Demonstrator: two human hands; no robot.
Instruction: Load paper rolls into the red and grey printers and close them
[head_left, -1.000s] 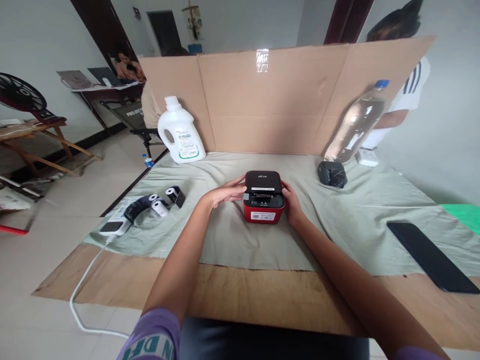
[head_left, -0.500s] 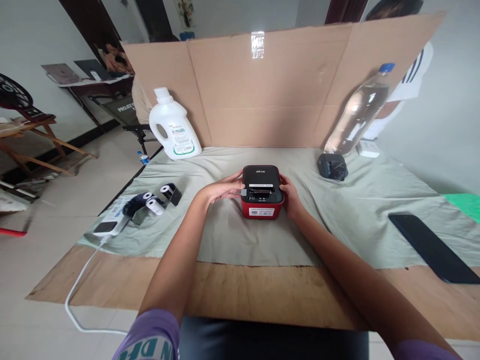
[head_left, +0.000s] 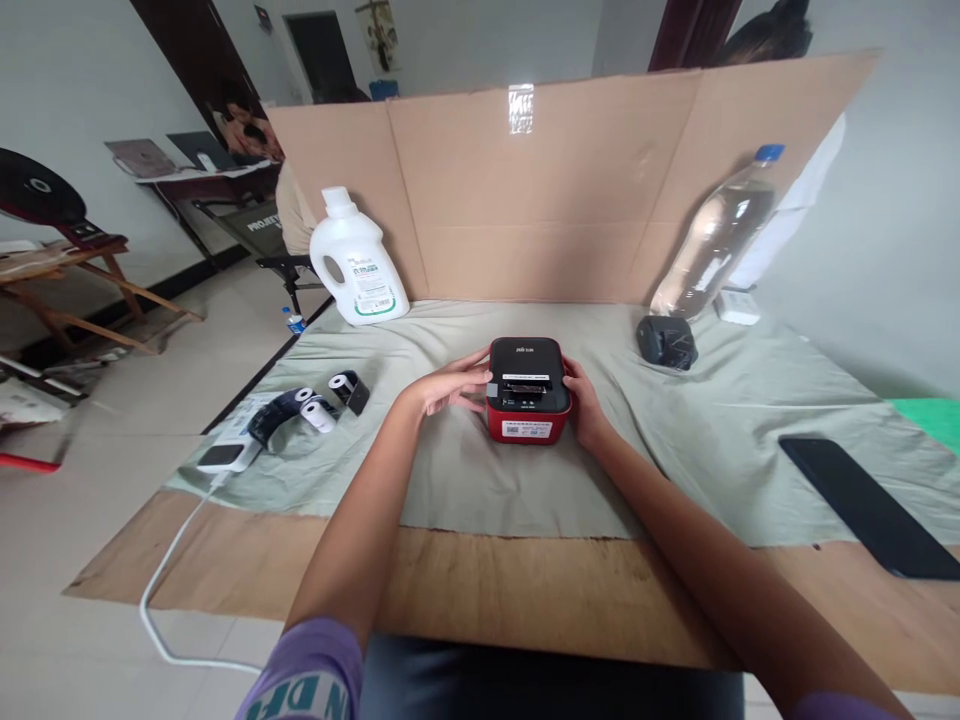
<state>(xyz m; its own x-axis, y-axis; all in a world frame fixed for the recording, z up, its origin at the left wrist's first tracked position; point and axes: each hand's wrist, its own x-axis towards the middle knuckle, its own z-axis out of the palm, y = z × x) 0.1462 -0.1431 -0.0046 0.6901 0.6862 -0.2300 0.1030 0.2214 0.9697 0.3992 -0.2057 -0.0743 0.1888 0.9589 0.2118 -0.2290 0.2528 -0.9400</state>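
A small red label printer (head_left: 527, 390) with a black lid stands on the grey-green cloth (head_left: 465, 470) in the middle of the table. My left hand (head_left: 450, 385) grips its left side, thumb by the lid's edge. My right hand (head_left: 585, 405) clasps its right side. The lid lies flat on the body, with a paper slot on top. Several paper rolls (head_left: 315, 405) in black wrap lie to the left, apart from my hands.
A white detergent jug (head_left: 356, 262) stands at the back left, a clear water bottle (head_left: 712, 240) leans on the cardboard screen (head_left: 540, 190) at the back right. A black lump (head_left: 666, 342), a dark phone (head_left: 870, 505), a white charger with cable (head_left: 221, 455). A person behind the screen.
The printer's lid was slightly raised a second ago and now lies flat. Both hands stay on the printer's sides. The view shifted a little.
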